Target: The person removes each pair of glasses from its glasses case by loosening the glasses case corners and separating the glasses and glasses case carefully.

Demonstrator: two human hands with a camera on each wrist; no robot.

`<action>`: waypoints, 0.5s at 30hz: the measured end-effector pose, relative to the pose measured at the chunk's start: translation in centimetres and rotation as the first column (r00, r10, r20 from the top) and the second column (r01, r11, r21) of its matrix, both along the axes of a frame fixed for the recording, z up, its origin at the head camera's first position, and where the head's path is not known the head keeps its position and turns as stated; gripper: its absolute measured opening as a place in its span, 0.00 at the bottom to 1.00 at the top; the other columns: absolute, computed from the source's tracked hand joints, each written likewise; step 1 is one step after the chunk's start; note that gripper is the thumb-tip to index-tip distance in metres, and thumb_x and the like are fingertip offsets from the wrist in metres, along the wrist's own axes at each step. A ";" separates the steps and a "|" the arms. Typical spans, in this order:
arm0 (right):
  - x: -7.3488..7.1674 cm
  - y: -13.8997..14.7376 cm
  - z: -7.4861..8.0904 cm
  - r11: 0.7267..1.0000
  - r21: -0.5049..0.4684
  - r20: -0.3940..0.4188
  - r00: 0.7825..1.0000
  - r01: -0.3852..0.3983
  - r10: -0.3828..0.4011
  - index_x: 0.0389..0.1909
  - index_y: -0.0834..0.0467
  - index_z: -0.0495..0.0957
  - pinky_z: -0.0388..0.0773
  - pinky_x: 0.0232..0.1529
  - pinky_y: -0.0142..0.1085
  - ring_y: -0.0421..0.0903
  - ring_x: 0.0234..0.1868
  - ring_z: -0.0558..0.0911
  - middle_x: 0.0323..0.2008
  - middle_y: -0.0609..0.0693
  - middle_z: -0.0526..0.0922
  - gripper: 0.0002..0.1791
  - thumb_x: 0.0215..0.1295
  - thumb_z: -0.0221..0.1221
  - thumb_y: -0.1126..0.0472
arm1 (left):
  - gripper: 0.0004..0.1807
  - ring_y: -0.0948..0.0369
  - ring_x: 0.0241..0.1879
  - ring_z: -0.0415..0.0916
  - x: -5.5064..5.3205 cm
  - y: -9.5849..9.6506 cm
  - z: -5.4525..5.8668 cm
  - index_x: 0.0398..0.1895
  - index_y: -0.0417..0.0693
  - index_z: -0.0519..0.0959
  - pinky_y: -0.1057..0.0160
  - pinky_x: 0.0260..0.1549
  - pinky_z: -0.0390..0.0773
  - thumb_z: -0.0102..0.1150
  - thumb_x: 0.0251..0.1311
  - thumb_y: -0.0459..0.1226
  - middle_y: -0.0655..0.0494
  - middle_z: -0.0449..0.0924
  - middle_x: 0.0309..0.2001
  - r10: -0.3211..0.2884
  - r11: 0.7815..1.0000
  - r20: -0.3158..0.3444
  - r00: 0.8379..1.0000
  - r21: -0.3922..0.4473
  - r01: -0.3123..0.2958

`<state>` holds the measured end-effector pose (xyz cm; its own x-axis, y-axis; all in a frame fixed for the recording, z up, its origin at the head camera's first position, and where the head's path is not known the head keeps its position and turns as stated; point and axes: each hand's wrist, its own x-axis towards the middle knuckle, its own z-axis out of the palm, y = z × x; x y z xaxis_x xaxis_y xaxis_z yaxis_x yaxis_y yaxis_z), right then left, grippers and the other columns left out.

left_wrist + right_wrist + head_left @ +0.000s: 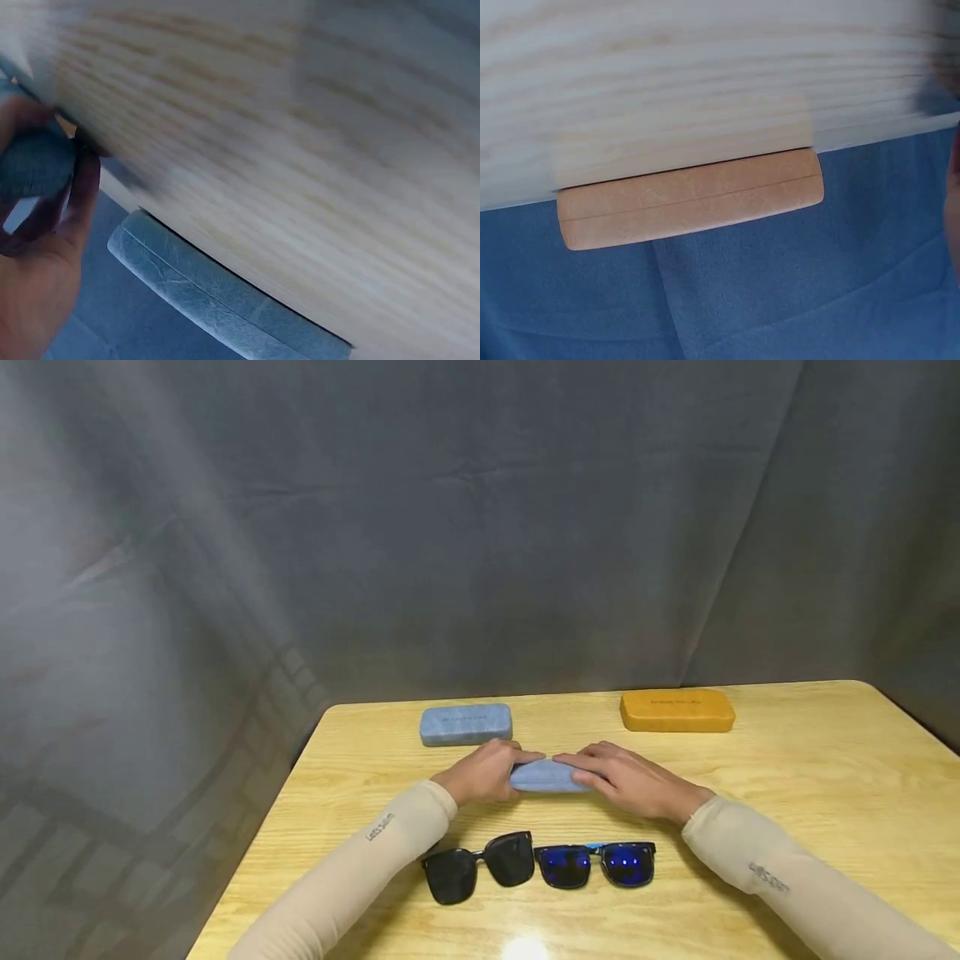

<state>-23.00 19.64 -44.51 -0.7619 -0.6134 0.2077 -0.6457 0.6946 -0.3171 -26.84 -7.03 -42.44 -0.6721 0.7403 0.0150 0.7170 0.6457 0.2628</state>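
Both hands hold a light blue glasses case [546, 777] near the middle of the table. My left hand [487, 772] grips its left end, thumb and fingers curled round it; the left wrist view shows that end of the case [37, 169] in the fingers. At the other end, my right hand [633, 781] pinches the case between thumb and fingers. The case looks closed. Closer to me lie black sunglasses [453, 877] on the left and sunglasses with blue lenses [628, 865] on the right, side by side. In the right wrist view, only a sliver of hand shows.
A second blue glasses case [467, 724] lies behind my left hand, close to the table's far edge. An orange glasses case [677, 712] lies at the back right. Grey cloth [487, 527] hangs behind the wooden table [817, 768].
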 end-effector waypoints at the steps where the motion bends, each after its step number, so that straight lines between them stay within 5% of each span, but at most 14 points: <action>1: 0.0 0.0 0.0 1.000 0.007 -0.005 1.000 0.001 -0.001 0.71 0.36 0.67 0.76 0.59 0.49 0.46 0.58 0.78 0.57 0.44 0.80 0.24 0.78 0.43 0.42 | 0.39 0.66 0.38 0.76 0.0 -0.1 0.1 0.68 0.55 0.74 0.70 0.38 0.76 0.75 0.49 0.38 0.54 0.85 0.45 -0.003 1.000 0.011 1.000 -0.011 0.003; 9: 0.3 0.2 -0.2 0.999 0.043 -0.079 0.996 -0.033 0.036 0.72 0.35 0.66 0.77 0.56 0.49 0.47 0.57 0.77 0.57 0.47 0.80 0.24 0.77 0.47 0.43 | 0.41 0.66 0.39 0.73 0.3 -0.5 0.2 0.73 0.58 0.68 0.67 0.39 0.74 0.65 0.57 0.60 0.54 0.80 0.52 0.036 0.999 0.123 0.992 -0.040 -0.031; 15: 0.3 0.5 -0.4 0.998 0.051 -0.124 0.992 -0.026 0.032 0.72 0.36 0.66 0.77 0.56 0.49 0.48 0.58 0.77 0.57 0.48 0.79 0.25 0.76 0.49 0.43 | 0.38 0.66 0.40 0.74 0.2 0.0 0.4 0.72 0.55 0.68 0.67 0.41 0.75 0.60 0.62 0.60 0.52 0.80 0.53 0.039 0.999 0.128 0.991 -0.032 -0.035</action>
